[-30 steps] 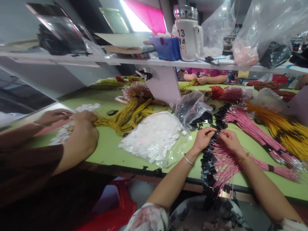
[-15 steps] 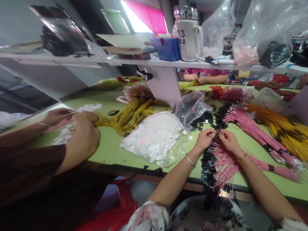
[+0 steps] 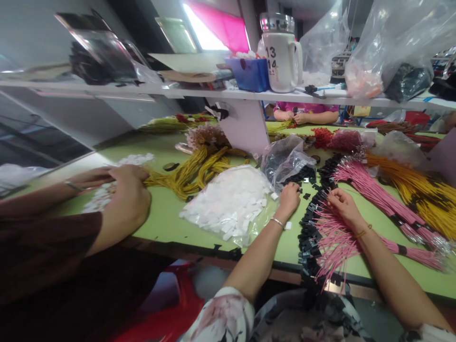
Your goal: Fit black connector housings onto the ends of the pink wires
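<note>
My left hand is at the near edge of the loose black connectors, its fingers bent together; what they grip, if anything, is too small to tell. My right hand pinches the end of a thin pink wire above the fanned pink wires. Black connectors line the left ends of those wires. Left of my left hand lies a clear bag of white connectors. Behind it is a crumpled clear bag. Bundled pink wires stretch to the right.
At the left, a co-worker's hands work by white pieces and yellow wires. A shelf crosses above the table, holding a white mug and a blue box. Another person sits opposite.
My left hand has moved left and slightly up, away from my right hand, to the loose black connectors. My right hand has shifted slightly right, still near the wire ends.
</note>
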`<state>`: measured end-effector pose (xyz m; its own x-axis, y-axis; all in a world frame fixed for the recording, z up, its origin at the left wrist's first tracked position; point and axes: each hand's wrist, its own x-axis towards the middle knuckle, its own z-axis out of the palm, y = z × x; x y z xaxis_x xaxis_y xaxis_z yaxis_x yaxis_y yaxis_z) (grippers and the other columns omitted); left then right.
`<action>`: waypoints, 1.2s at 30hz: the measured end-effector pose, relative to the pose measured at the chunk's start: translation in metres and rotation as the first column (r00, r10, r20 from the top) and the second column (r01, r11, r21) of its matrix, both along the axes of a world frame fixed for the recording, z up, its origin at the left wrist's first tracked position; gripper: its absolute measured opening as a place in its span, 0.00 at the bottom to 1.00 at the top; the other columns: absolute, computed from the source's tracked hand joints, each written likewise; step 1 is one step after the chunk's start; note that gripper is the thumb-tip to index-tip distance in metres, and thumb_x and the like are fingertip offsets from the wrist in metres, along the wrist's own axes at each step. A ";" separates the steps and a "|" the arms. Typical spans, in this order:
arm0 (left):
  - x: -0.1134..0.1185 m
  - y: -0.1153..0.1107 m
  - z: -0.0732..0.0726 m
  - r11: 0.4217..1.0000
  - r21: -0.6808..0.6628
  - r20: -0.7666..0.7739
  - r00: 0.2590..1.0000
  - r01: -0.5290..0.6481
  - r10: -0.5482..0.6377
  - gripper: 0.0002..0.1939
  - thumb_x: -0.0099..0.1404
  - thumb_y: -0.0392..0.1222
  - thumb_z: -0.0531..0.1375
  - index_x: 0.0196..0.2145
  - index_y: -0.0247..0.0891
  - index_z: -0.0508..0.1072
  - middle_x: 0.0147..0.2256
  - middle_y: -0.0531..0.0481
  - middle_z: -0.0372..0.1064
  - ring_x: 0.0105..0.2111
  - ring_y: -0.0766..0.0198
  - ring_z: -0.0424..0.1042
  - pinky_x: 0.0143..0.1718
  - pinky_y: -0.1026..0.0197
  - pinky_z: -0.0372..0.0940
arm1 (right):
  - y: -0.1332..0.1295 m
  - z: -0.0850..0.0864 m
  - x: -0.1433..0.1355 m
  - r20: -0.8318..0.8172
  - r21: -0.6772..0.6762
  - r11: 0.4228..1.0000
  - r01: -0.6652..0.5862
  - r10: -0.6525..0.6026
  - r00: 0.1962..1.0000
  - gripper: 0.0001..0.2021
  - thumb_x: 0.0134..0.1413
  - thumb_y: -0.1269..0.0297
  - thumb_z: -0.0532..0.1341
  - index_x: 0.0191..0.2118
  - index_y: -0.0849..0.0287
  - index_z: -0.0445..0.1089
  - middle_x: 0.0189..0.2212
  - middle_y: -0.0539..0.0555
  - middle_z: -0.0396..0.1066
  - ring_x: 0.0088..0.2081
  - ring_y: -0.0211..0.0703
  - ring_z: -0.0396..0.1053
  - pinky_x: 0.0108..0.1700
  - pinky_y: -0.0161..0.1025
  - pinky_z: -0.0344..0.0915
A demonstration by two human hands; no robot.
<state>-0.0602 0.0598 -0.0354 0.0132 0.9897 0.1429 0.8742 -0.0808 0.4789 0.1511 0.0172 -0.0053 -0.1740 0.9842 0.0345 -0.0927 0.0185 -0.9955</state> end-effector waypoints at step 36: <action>0.026 -0.037 0.038 0.885 -0.247 0.969 0.095 0.395 0.228 0.09 0.57 0.33 0.66 0.38 0.32 0.78 0.25 0.49 0.74 0.23 0.73 0.70 0.28 0.70 0.66 | -0.002 -0.005 -0.003 0.190 0.179 0.980 0.081 -0.115 0.975 0.17 0.54 0.50 0.63 0.25 0.58 0.64 0.19 0.45 0.57 0.22 0.35 0.52 0.25 0.35 0.50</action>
